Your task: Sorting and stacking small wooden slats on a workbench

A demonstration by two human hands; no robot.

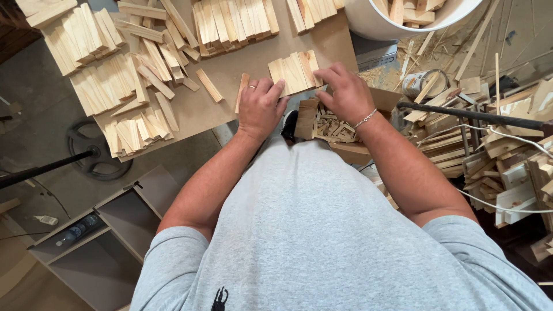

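Sawdust, offcuts and pale timber fill this workshop, and a brown board desk (230,75) carries sorted stacks of short wooden slats. Both hands meet on one small batch of slats (295,72) lying flat at the desk's near edge. The left hand (260,108) rests palm down with its fingers curled against the batch's left end, while the right hand (345,93) presses spread fingers over the batch's right end; neither is closed around a piece, though whether a fingertip pinches one slat is hard to tell from above. Just left of the left hand lies a single loose slat (242,92), and another loose slat (208,85) sits a little farther out. Below the right hand, an open cardboard box (368,124) holds small scraps. Beyond the right hand stands a white bucket (403,23) with more pieces, and to its right a jumble of offcuts (495,155). The slats look light, stiff and dry, with rough sawn faces that should not slip; they likely handle best squeezed by the long edges, several at once, since thin ends may splinter.
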